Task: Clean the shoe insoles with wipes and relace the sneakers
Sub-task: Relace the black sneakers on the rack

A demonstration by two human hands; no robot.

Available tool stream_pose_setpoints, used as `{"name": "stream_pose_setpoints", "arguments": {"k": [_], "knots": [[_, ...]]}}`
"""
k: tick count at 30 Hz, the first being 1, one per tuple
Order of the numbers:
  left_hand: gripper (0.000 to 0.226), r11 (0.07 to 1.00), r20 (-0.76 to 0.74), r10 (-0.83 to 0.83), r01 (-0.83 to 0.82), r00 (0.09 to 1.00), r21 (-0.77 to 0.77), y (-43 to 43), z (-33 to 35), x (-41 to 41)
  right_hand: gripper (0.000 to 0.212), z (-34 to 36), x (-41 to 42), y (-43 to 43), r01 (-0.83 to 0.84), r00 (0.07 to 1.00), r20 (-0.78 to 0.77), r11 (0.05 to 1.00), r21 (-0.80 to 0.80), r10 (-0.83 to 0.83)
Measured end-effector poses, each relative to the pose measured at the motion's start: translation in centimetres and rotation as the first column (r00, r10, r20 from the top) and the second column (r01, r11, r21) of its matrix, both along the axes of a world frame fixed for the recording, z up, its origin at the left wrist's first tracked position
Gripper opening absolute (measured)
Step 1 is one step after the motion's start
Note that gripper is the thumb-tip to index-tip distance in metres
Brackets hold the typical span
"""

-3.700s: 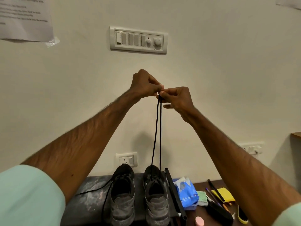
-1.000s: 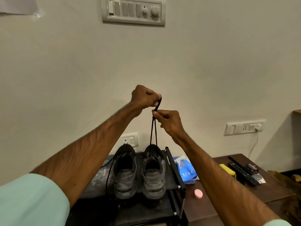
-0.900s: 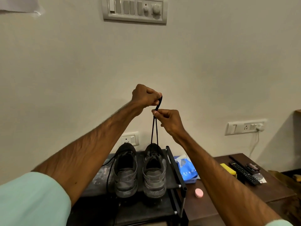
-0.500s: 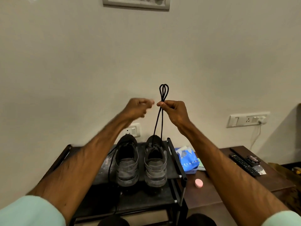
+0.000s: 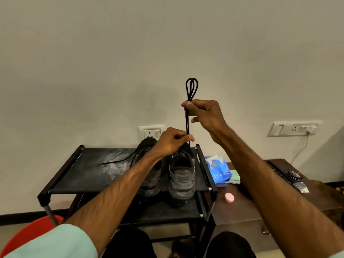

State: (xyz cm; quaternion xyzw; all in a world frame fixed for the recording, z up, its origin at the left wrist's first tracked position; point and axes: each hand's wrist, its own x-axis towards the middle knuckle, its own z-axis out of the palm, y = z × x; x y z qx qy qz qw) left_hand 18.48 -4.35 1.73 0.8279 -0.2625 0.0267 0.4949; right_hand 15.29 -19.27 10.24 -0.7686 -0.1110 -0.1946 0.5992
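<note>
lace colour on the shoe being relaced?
The lace is plain black; the head view shows it best.

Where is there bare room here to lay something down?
The rack's top shelf is free between its left rail and the left sneaker, though a loose lace trails there. The side table is bare in front, around the pink disc. Crowded: the wipes pack and card behind it.

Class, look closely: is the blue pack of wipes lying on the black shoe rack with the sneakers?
No, the blue pack of wipes lies on the brown table, right of the black shoe rack.
</note>
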Motion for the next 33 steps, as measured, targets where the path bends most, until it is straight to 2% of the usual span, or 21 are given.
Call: {"name": "stream_pose_setpoints", "arguments": {"k": [4,9,12,15,18,20,23,29,33], "knots": [[0.02,0.999,-0.044,0.049,-0.049,0.998,-0.012,2.5,0.3,0.6,0.017,-0.6,0.1,-1.7,0.102,0.995,0.013,0.993,-0.055,-0.101],[0.022,0.999,-0.099,0.036,-0.036,0.994,-0.006,4.7,1.5,1.1,0.02,-4.4,-0.1,-3.2,0.218,0.974,-0.008,0.946,-0.238,-0.226],[0.025,0.996,-0.211,0.013,-0.031,0.977,-0.079,4.8,2.3,1.0,0.015,-6.7,-1.1,-3.0,0.187,0.978,-0.027,0.925,-0.33,-0.207],[0.027,0.99,-0.332,0.006,-0.053,0.943,-0.133,4.4,2.4,1.0,0.01,-8.2,-2.1,-1.9,0.076,0.992,-0.06,0.92,-0.385,-0.107],[0.021,0.994,-0.333,0.022,-0.055,0.943,-0.091,3.7,2.5,0.8,0.012,-8.9,-2.6,-0.8,0.034,0.995,-0.079,0.931,-0.363,-0.067],[0.014,0.999,-0.276,0.04,-0.048,0.96,-0.021,3.2,2.6,0.7,0.012,-9.3,-2.6,-0.3,0.045,0.993,-0.088,0.937,-0.346,-0.081],[0.015,0.998,-0.19,0.038,-0.027,0.981,0.061,2.5,2.8,0.5,0.012,-9.7,-2.3,0.2,0.082,0.986,-0.117,0.954,-0.288,-0.12],[0.026,0.994,-0.128,0.07,-0.057,0.989,0.098,2.2,3.1,0.2,0.022,-10.0,-1.3,0.4,0.041,0.962,-0.263,0.994,-0.106,-0.068],[0.018,0.991,-0.027,0.091,-0.088,0.995,0.104,2.5,2.8,-0.2,0.016,-9.9,-1.1,0.7,-0.007,0.94,-0.342,1.0,0.002,0.008]]}}
